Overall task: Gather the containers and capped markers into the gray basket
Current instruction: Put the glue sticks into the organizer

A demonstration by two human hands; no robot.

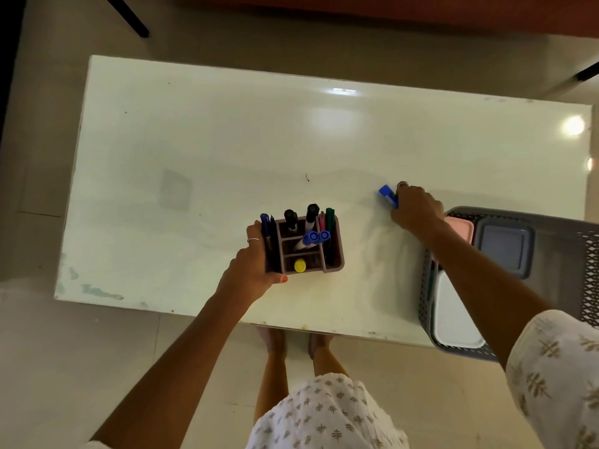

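Observation:
A mauve pen organiser (337, 254) stands near the table's front edge, holding several capped markers: black, blue, green and a yellow-capped one (300, 265). My left hand (256, 264) grips its left side. To the right, my right hand (416, 209) holds a blue capped marker (387, 195) just over the table. The gray basket (551, 218) sits at the table's right front corner, partly under my right forearm. Inside it lie a pink container (462, 226), a blue-gray lidded container (505, 246) and a white lidded one (453, 315).
The white table (227, 140) is glossy with light glare at the back right. Its front edge runs just below the organiser. Dark furniture legs (129, 16) stand on the floor behind the table. My feet show under the front edge.

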